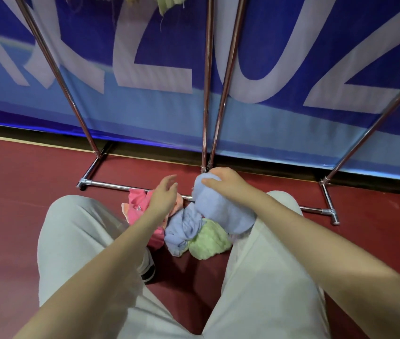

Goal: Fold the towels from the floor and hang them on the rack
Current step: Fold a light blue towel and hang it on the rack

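A heap of crumpled towels lies on the red floor between my knees. My right hand [228, 183] grips the top of a light blue towel [221, 209] that drapes down over my right knee. A second blue towel [184, 228], a light green towel [210, 239] and a pink towel [137, 204] lie bunched below. My left hand [166, 195] hovers over the pink towel with fingers relaxed, holding nothing. The chrome rack's base bar [111, 184] runs along the floor just behind the heap. Towel ends [167, 3] hang from the rack at the top edge.
The rack's chrome legs [206, 94] rise in front of a blue banner [267, 45] with large white letters. My legs in light grey trousers [262, 277] frame the heap. A dark shoe [148, 272] shows beside my left thigh.
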A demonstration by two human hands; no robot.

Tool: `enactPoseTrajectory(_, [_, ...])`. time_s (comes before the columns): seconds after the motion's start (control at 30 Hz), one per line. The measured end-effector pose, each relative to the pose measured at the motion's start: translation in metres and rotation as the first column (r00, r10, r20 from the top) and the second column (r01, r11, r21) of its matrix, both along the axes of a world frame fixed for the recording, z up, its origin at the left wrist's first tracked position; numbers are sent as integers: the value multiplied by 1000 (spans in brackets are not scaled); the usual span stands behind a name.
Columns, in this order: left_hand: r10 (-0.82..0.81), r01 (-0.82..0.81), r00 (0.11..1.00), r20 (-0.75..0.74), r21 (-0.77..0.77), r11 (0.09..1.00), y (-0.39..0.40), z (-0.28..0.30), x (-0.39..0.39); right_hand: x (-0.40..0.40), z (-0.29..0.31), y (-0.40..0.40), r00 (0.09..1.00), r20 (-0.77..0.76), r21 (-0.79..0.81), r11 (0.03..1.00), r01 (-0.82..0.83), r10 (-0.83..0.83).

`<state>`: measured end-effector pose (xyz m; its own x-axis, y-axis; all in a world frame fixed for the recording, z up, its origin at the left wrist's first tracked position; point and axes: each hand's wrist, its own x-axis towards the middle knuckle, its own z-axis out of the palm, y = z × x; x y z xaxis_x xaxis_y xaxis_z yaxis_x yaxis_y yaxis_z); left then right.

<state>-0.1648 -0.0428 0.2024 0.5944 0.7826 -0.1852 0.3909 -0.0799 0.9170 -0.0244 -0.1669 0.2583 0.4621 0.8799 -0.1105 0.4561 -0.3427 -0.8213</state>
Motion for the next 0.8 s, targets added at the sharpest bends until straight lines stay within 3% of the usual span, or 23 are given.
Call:
enactPoseTrajectory(0.07, [-102, 95, 990, 99, 73, 993, 2, 27, 19, 12, 28, 8, 999, 32, -4, 999, -42, 42])
enactPoseTrajectory(0.23, [-239, 223, 936, 259, 90, 971, 14, 112, 65, 49, 108, 21, 998, 22, 61, 996, -63, 62])
enactPoseTrajectory(0.4, [-372, 343, 918, 135, 199, 918, 39, 187, 106, 86, 188, 33, 991, 107, 111, 989, -93, 81])
enactPoseTrajectory(0.5, [-353, 282, 920, 171, 337, 898, 47, 226, 125, 110, 225, 36, 992, 123, 172, 983, -62, 41])
enactPoseTrajectory(0.63, [-402, 263, 879, 257, 443, 857, 47, 271, 143, 138, 263, 34, 987, 160, 97, 994, -41, 25])
enactPoseTrajectory(0.8, [-495, 366, 867, 63, 595, 716, 51, 307, 171, 160, 292, 19, 982, 186, 28, 999, -40, 34])
